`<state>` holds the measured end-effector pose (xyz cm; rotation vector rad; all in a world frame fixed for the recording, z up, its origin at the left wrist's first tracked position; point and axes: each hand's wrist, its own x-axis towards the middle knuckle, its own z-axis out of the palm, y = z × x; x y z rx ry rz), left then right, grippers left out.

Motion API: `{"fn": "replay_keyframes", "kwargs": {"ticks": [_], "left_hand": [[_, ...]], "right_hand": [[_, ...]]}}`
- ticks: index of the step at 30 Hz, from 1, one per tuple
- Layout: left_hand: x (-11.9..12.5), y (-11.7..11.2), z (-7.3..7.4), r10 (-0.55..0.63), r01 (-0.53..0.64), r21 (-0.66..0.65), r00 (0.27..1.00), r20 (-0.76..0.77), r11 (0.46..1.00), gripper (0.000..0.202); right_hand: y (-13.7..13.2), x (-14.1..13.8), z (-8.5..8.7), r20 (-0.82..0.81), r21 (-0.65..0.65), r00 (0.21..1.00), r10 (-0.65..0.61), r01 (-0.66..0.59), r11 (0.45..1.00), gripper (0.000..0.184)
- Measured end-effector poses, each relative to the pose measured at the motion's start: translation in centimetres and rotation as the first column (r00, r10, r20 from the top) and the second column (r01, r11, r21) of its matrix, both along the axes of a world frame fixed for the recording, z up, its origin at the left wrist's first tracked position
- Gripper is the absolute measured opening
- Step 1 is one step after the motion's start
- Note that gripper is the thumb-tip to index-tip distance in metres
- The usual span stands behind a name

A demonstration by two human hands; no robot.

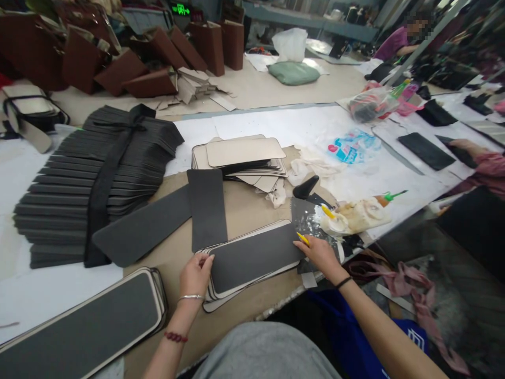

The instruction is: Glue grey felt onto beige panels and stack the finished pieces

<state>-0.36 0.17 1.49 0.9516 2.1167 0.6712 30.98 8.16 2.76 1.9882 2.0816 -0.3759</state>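
A dark grey rounded panel (pixel 252 257) lies on top of a stack of beige boards (pixel 221 302) near the table's front edge. My left hand (pixel 195 273) presses its fingertips on the panel's left end, fingers curled. My right hand (pixel 320 252) rests at the panel's right end and holds a small yellow-tipped tool (pixel 303 238). Two loose dark strips (pixel 207 208) (pixel 142 226) lie just behind the stack.
A big tied stack of dark panels (pixel 98 179) fills the left. Finished grey-on-beige pieces (pixel 87 321) sit front left. Beige boards (pixel 244 155) lie centre. Glue-smeared plate and bottles (pixel 355 213) stand at right. Another person's arm (pixel 485 163) works at far right.
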Motion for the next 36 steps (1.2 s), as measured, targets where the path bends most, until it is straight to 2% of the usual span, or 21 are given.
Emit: {"fn": "replay_keyframes", "kwargs": {"ticks": [5, 12, 24, 32, 36], "left_hand": [[0.4, 0.1, -0.6, -0.001, -0.003, -0.034, 0.992, -0.130, 0.999, 0.015], [0.3, -0.3, -2.1, 0.009, -0.010, -0.003, 0.989, -0.151, 1.000, 0.017], [0.3, -0.5, -3.3, -0.014, 0.026, 0.052, 0.976, -0.215, 0.998, 0.016], [0.6, -0.6, -3.4, 0.014, 0.016, 0.132, 0.974, -0.227, 0.991, 0.016], [0.1, -1.6, -3.0, 0.074, -0.031, 0.201, 0.975, -0.208, 0.979, 0.016]], "right_hand": [[0.4, 0.1, -0.9, 0.050, -0.065, 0.999, 0.003, 0.001, 0.998, 0.039], [0.8, 0.0, -1.1, 0.031, -0.110, 1.000, 0.000, 0.003, 0.994, 0.038], [1.4, -0.4, -1.6, 0.082, -0.171, 0.996, -0.033, 0.047, 0.984, 0.045], [1.5, -0.4, -1.8, 0.109, -0.166, 0.994, 0.011, 0.007, 0.986, 0.044], [1.4, -0.3, -1.6, 0.122, -0.133, 0.992, 0.029, -0.013, 0.991, 0.046]]}}
